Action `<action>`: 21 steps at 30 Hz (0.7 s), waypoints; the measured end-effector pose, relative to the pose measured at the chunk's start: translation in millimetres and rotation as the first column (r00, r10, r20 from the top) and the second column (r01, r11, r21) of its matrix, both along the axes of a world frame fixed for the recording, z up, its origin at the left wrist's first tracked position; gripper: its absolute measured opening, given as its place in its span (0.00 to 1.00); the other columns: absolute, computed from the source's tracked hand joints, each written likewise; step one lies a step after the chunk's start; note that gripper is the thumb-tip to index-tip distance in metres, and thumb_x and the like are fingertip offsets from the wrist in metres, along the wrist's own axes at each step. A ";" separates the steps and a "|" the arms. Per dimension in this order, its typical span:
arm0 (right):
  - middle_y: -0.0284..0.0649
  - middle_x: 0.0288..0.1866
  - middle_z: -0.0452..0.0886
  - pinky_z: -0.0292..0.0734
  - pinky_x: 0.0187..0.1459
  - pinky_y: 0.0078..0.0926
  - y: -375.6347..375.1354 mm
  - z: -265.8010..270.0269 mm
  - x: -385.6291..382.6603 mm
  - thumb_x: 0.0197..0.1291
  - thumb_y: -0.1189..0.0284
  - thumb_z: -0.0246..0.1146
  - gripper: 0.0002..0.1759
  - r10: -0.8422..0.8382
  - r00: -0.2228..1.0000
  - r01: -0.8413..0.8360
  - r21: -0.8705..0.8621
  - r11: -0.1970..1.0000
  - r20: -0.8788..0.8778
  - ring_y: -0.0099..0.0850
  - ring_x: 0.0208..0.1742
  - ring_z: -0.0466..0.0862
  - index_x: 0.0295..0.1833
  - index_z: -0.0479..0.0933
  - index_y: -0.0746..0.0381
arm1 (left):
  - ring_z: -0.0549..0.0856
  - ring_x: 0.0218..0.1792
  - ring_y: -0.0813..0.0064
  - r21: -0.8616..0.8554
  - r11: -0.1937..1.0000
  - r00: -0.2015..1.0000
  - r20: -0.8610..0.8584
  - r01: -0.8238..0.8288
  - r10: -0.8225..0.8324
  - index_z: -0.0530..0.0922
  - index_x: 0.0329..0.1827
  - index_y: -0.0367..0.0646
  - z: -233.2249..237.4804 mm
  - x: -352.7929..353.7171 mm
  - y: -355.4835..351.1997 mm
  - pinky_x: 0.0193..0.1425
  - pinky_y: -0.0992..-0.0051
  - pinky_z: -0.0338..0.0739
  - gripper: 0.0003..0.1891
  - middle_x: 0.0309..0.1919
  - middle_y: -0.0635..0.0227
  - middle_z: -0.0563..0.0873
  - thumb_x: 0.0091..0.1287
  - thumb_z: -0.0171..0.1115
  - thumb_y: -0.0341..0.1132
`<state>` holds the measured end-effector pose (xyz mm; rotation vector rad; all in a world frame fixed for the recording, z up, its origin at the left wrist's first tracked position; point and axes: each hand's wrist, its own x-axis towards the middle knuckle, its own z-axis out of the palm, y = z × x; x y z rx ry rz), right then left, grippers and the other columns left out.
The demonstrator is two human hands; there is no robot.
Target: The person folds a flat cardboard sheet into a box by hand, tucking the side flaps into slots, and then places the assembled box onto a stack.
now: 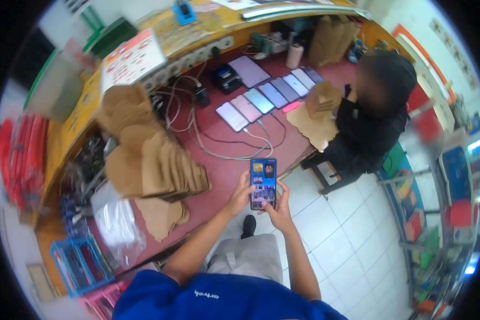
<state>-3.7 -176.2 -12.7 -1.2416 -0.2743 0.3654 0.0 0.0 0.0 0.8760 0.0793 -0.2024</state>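
Both of my hands hold one smartphone [263, 178] upright in front of my body, its screen lit with a home screen of icons and widgets. My left hand [242, 194] grips its left edge, fingers curled around the side. On the right edge is my right hand [280, 208], with the thumb over the lower part of the screen. Beyond the phone, a row of several smartphones [258, 101] lies face up on the red tabletop [218, 141]. A white cable [258, 136] runs from the row's near end toward the phone in my hands.
Stacked cardboard pieces [154, 160] stand at the left of the table. A person in black [376, 117] sits at the right beside more cardboard [314, 125]. At the back are a tablet [249, 71], a black device [226, 78] and a pink bottle [295, 55]. Shelves [437, 234] line the right.
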 end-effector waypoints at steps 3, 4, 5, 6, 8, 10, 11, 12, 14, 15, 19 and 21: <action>0.56 0.66 0.73 0.91 0.45 0.35 -44.9 29.8 -40.8 0.67 0.83 0.61 0.47 0.075 0.983 -0.091 -0.090 0.992 -0.165 0.41 0.57 0.85 0.81 0.41 0.52 | 0.67 0.76 0.65 -0.067 0.995 0.997 -0.035 -0.075 0.072 0.46 0.84 0.46 0.2 -53.6 -46.2 0.79 0.60 0.65 0.36 0.76 0.56 0.63 0.77 0.51 0.33; 0.55 0.66 0.73 0.91 0.45 0.35 -35.7 29.0 -50.4 0.65 0.83 0.62 0.47 0.092 0.974 -0.104 -0.047 0.993 -0.207 0.41 0.57 0.85 0.81 0.42 0.52 | 0.67 0.76 0.65 -0.047 0.998 0.997 -0.072 -0.030 0.027 0.45 0.84 0.45 2.3 -67.3 -37.2 0.79 0.61 0.65 0.36 0.76 0.56 0.63 0.77 0.50 0.33; 0.54 0.65 0.74 0.91 0.44 0.35 -22.1 24.6 -48.9 0.64 0.84 0.62 0.48 0.109 0.968 -0.111 0.004 0.994 -0.226 0.41 0.57 0.85 0.81 0.42 0.52 | 0.67 0.76 0.65 -0.020 1.000 0.996 -0.087 0.020 -0.021 0.44 0.83 0.44 2.3 -69.0 -23.3 0.79 0.61 0.66 0.36 0.75 0.56 0.64 0.77 0.50 0.34; 0.54 0.66 0.73 0.90 0.44 0.34 -3.8 17.2 -67.3 0.63 0.84 0.62 0.48 0.110 0.961 -0.101 0.048 0.994 -0.253 0.40 0.58 0.84 0.81 0.42 0.53 | 0.67 0.76 0.65 0.026 0.999 0.993 -0.115 -0.028 0.031 0.44 0.83 0.44 -0.9 -87.4 -5.0 0.79 0.61 0.66 0.36 0.75 0.56 0.64 0.77 0.50 0.34; 0.53 0.66 0.73 0.90 0.47 0.34 -6.7 7.2 -69.8 0.63 0.85 0.64 0.49 0.184 0.958 -0.189 0.002 0.982 -0.221 0.39 0.58 0.84 0.81 0.42 0.54 | 0.66 0.77 0.65 0.223 0.973 0.998 -0.004 -0.053 0.055 0.42 0.83 0.43 -25.0 -96.0 -4.9 0.78 0.62 0.65 0.37 0.75 0.56 0.63 0.78 0.51 0.35; 0.51 0.65 0.73 0.87 0.47 0.31 -9.4 -4.0 -72.8 0.61 0.81 0.71 0.51 0.209 0.966 -0.232 -0.161 0.959 -0.150 0.36 0.56 0.84 0.79 0.43 0.58 | 0.64 0.78 0.65 0.240 0.970 0.998 -0.027 -0.042 0.050 0.42 0.83 0.43 -31.0 -110.0 -2.6 0.78 0.62 0.65 0.37 0.75 0.55 0.62 0.78 0.51 0.36; 0.51 0.65 0.73 0.87 0.47 0.31 -10.5 -10.3 -75.3 0.61 0.81 0.71 0.51 0.206 0.967 -0.231 -0.171 0.958 -0.151 0.36 0.56 0.84 0.79 0.43 0.58 | 0.63 0.78 0.65 0.259 0.966 0.998 -0.052 -0.017 0.032 0.42 0.83 0.43 -33.6 -116.9 -1.2 0.79 0.62 0.64 0.37 0.76 0.55 0.61 0.78 0.52 0.37; 0.51 0.64 0.73 0.87 0.45 0.31 -4.9 -11.3 -76.9 0.58 0.79 0.74 0.53 0.221 0.969 -0.242 -0.253 0.937 -0.110 0.36 0.53 0.85 0.78 0.43 0.58 | 0.61 0.80 0.64 0.164 0.986 0.996 -0.084 0.015 -0.001 0.38 0.85 0.42 -43.5 -122.3 2.9 0.79 0.63 0.63 0.40 0.79 0.55 0.57 0.79 0.52 0.38; 0.49 0.56 0.78 0.86 0.42 0.31 10.1 -17.7 -72.2 0.50 0.70 0.82 0.57 0.224 0.974 -0.215 -0.379 0.900 -0.022 0.35 0.45 0.87 0.76 0.47 0.61 | 0.59 0.81 0.63 0.226 0.973 0.995 -0.098 0.055 -0.033 0.35 0.85 0.43 -29.6 -127.4 9.7 0.79 0.63 0.63 0.41 0.81 0.54 0.54 0.80 0.51 0.39; 0.49 0.56 0.78 0.86 0.42 0.31 15.5 -26.4 -70.7 0.50 0.70 0.82 0.57 0.220 0.975 -0.211 -0.380 0.901 -0.020 0.35 0.45 0.87 0.76 0.47 0.61 | 0.57 0.82 0.62 0.289 0.952 0.990 -0.128 0.099 -0.064 0.32 0.86 0.43 -26.2 -132.2 12.0 0.79 0.62 0.62 0.43 0.83 0.54 0.51 0.81 0.51 0.39; 0.53 0.44 0.81 0.83 0.43 0.37 42.4 -56.0 -62.1 0.46 0.66 0.81 0.50 0.097 0.969 0.055 -0.578 0.815 0.228 0.40 0.43 0.87 0.70 0.58 0.66 | 0.68 0.77 0.61 0.617 0.785 0.999 -0.039 0.051 -0.035 0.44 0.87 0.41 -35.7 -150.2 37.8 0.75 0.62 0.68 0.40 0.83 0.52 0.59 0.80 0.55 0.39; 0.55 0.46 0.81 0.82 0.50 0.42 60.4 -71.1 -44.4 0.46 0.66 0.80 0.46 0.045 0.940 0.223 -0.712 0.666 0.337 0.49 0.47 0.86 0.67 0.63 0.69 | 0.78 0.70 0.60 0.649 0.761 0.998 -0.037 -0.010 0.045 0.58 0.84 0.40 -36.9 -178.2 56.3 0.71 0.64 0.73 0.34 0.76 0.52 0.72 0.78 0.59 0.38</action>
